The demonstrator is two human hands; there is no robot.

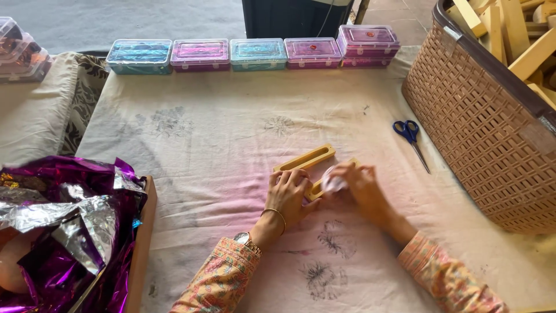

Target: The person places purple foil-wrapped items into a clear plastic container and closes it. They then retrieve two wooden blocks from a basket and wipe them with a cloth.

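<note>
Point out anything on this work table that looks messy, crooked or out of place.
Little stands out. The table cloth is stained pink around the left hand and right hand, near the slotted wooden pieces. One lidded plastic box sits stacked on another, unlike the rest of the row. Crumpled purple and silver foil lies heaped at the left.

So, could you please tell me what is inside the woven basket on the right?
The woven basket holds pale wooden pieces piled near its rim. Its wall covers whatever lies deeper, and the frame edge cuts off part of it.

Our left hand (291, 194) presses a slotted wooden piece (315, 188); our right hand (360, 186) holds a pale wad (332, 182) at its fingertips; a second slotted piece (305, 158) lies just beyond.
</note>
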